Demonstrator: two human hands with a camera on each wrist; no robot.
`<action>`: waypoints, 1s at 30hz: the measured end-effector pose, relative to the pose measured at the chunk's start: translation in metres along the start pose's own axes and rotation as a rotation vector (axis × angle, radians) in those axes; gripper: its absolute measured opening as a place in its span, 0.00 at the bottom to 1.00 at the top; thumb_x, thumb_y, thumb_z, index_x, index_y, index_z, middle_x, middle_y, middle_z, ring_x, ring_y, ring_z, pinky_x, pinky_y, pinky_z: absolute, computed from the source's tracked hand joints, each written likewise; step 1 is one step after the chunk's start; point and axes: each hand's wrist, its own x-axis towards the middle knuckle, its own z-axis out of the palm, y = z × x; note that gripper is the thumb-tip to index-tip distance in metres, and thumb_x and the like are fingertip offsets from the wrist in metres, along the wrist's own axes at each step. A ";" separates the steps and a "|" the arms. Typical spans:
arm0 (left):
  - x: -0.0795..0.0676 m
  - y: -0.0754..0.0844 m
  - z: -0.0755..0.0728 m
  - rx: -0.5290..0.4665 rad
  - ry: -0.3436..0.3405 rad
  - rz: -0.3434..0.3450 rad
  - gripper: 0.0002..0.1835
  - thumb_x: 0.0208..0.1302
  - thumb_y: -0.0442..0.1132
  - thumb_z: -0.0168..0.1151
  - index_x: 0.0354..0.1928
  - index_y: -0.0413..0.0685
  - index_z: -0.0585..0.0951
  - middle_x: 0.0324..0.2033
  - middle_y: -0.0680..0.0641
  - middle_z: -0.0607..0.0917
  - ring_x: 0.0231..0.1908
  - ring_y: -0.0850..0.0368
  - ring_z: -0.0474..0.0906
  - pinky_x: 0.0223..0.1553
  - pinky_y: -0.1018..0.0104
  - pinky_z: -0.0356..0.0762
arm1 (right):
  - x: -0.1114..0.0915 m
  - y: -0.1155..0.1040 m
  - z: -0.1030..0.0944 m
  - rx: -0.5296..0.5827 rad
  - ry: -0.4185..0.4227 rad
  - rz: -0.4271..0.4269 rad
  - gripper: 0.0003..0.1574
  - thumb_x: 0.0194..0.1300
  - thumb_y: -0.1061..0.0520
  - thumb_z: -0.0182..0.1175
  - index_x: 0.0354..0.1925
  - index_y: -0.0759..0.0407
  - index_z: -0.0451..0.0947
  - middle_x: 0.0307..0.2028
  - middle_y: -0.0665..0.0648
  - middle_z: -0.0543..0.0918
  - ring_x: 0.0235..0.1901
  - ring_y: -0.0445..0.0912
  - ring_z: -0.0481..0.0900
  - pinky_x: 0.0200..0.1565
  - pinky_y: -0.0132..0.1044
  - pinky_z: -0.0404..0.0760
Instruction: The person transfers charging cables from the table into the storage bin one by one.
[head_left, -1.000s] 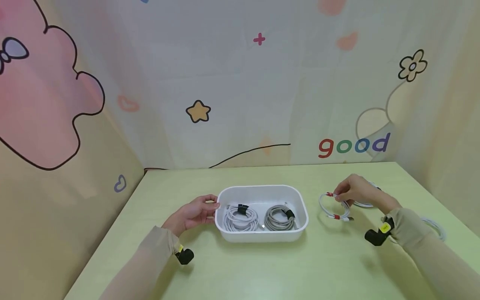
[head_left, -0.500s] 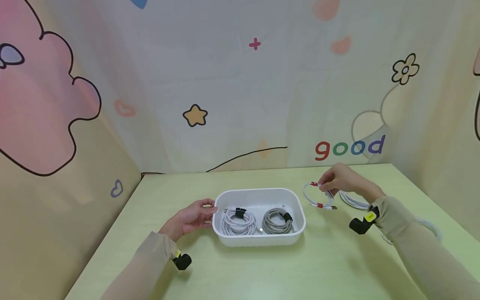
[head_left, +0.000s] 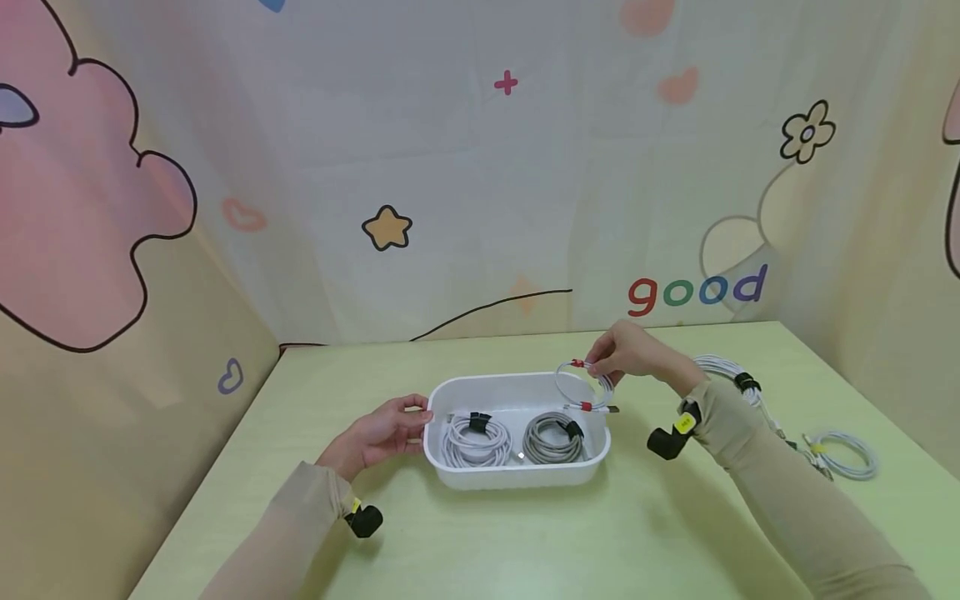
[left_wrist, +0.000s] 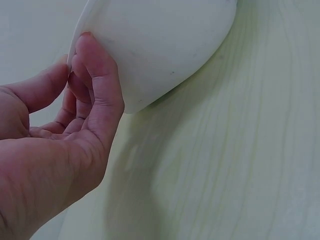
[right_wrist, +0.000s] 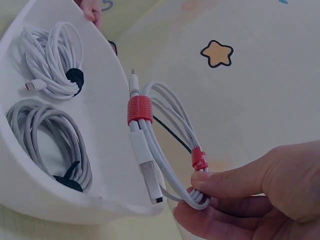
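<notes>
My right hand (head_left: 630,350) pinches a coiled white USB cable (right_wrist: 165,145) bound with two red straps. In the head view the coil hangs over the right back rim of a white plastic bin (head_left: 480,478). Thumb and fingers of my left hand (left_wrist: 75,110) grip the bin's left rim. Inside the bin lie a white coiled cable (head_left: 476,442) with a black strap at the left and a grey coiled cable (head_left: 552,439), also black-strapped, at the right. The held cable's metal USB plug shows clearly in the right wrist view.
At the table's right lie a white cable coil (head_left: 723,367) with a black strap and a smaller pale coil (head_left: 847,456) with a yellow strap. The right forearm passes near both. A printed curtain (head_left: 450,167) stands behind the table (head_left: 525,542).
My right hand has carried the red-strapped cable leftward from the table's right side to above the bin's right end. The left hand keeps its grip on the rim.
</notes>
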 end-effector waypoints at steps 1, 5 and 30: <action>0.000 0.000 0.000 0.001 0.001 0.000 0.06 0.72 0.33 0.50 0.47 0.48 0.67 0.38 0.52 0.79 0.34 0.62 0.79 0.37 0.68 0.82 | 0.002 -0.002 0.002 0.001 -0.003 -0.005 0.12 0.60 0.64 0.65 0.42 0.71 0.82 0.32 0.62 0.86 0.24 0.43 0.81 0.34 0.37 0.86; 0.000 0.000 0.001 -0.001 0.006 -0.002 0.06 0.72 0.34 0.51 0.47 0.48 0.68 0.38 0.51 0.79 0.35 0.61 0.79 0.37 0.67 0.82 | 0.010 -0.008 0.011 0.000 -0.006 -0.009 0.11 0.60 0.64 0.65 0.41 0.71 0.82 0.33 0.61 0.86 0.25 0.43 0.81 0.33 0.37 0.86; 0.000 0.002 0.002 -0.039 -0.002 -0.013 0.07 0.72 0.33 0.50 0.48 0.46 0.67 0.37 0.51 0.79 0.34 0.61 0.78 0.37 0.66 0.82 | 0.037 -0.027 0.058 -0.007 -0.024 -0.009 0.08 0.59 0.65 0.66 0.38 0.68 0.84 0.31 0.59 0.86 0.20 0.41 0.80 0.29 0.34 0.84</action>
